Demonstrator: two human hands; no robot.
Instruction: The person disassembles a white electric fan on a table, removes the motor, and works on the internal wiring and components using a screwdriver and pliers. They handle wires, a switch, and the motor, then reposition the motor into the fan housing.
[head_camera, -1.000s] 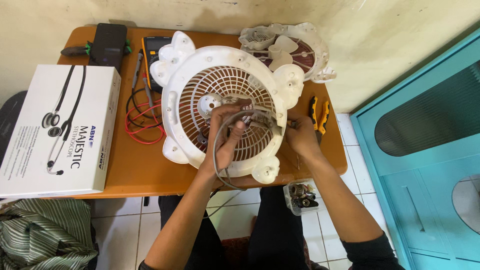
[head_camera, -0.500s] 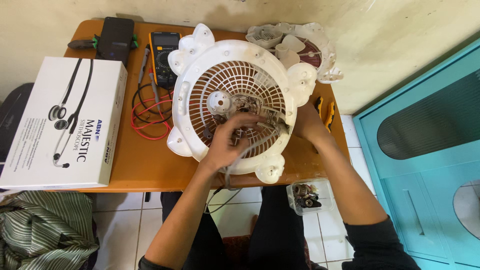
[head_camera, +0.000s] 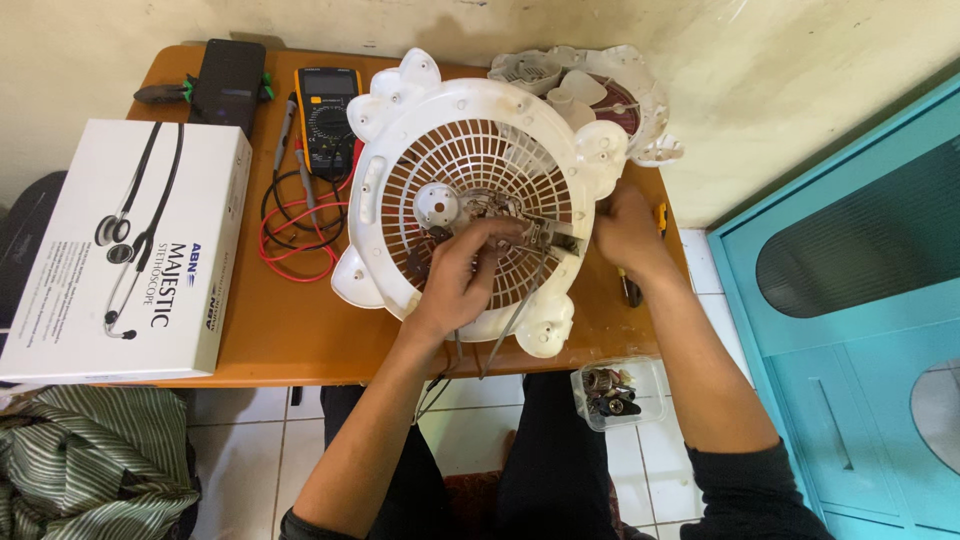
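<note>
Fingers (head_camera: 492, 243) of the left hand (head_camera: 462, 283) curled shut on grey wires (head_camera: 515, 318) at the round white plastic fan grille (head_camera: 470, 190), mid-table. The right hand (head_camera: 626, 232) gripped its rim, grasp unclear. Bare orange wooden table (head_camera: 290, 330) lay leftward; a small clear tub (head_camera: 612, 392) held dark screws.

Fan grille housing (head_camera: 470, 130) on table (head_camera: 300, 335), centre. Box (head_camera: 120, 250) at 9 o'clock of housing; multimeter (head_camera: 325, 120) with leads between them, toward 11. Second fan part (head_camera: 610, 90) at 1 o'clock. Parts tub (head_camera: 610, 395) at 5 o'clock, below table edge.
</note>
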